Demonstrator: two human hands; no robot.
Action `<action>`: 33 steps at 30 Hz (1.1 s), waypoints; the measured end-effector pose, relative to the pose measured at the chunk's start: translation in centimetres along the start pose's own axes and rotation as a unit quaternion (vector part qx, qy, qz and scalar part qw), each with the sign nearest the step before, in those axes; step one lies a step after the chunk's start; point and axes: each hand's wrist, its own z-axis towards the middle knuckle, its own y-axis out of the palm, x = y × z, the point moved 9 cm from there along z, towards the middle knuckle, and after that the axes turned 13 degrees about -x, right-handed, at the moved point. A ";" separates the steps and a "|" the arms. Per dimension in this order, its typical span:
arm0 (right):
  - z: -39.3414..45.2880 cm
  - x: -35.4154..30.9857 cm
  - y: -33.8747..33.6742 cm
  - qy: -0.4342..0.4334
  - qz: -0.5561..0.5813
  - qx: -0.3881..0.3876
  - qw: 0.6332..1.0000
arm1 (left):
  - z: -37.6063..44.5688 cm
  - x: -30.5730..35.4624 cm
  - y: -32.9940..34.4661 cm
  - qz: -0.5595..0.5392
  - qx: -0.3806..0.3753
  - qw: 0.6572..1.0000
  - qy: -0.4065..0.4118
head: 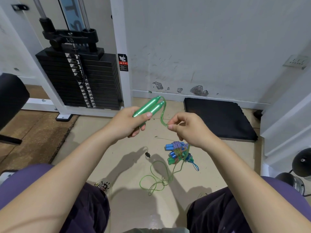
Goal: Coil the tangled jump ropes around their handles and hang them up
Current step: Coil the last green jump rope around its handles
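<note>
The two green handles (148, 109) are held side by side, tips pointing away, so that they form a single core for coiling. They are gripped by the left hand (130, 122), its fingers curled under them and the thumb pressed on top; the butt ends project just below the fingers. From the tips the green rope (162, 113) arcs back to the right hand (186, 127), where it is pinched between thumb and forefinger, the remaining fingers being loosely curled. The pinch is placed near the handles, probably to keep the first turn short and taut. Below the right fingers the rope falls to the floor (127, 165) and lies there in loose loops, so most of its length is judged as yet uncoiled. Under the right wrist a bundle (179, 153) of other ropes with blue and green handles lies on the floor, apparently awaiting hanging. Well beyond the fingers a black mat (218, 118) lies against the wall, and beyond the left hand stands a weight stack (79, 79). No hook is visible.
</note>
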 end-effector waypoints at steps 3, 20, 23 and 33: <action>-0.2 -1.7 0.9 -0.044 -0.049 -0.010 0.998 | 0.1 -0.4 1.6 0.079 -0.061 0.995 -0.024; -0.7 -3.2 2.2 -0.100 0.102 -0.112 0.983 | -1.8 0.0 7.1 0.080 -0.277 0.956 -0.047; -0.7 -2.5 2.3 -0.072 0.114 -0.126 0.983 | -2.0 0.0 7.4 0.083 -0.294 0.951 -0.056; -0.8 -1.4 3.4 -0.018 0.107 -0.133 0.985 | -1.6 0.5 5.7 0.049 -0.235 0.970 -0.046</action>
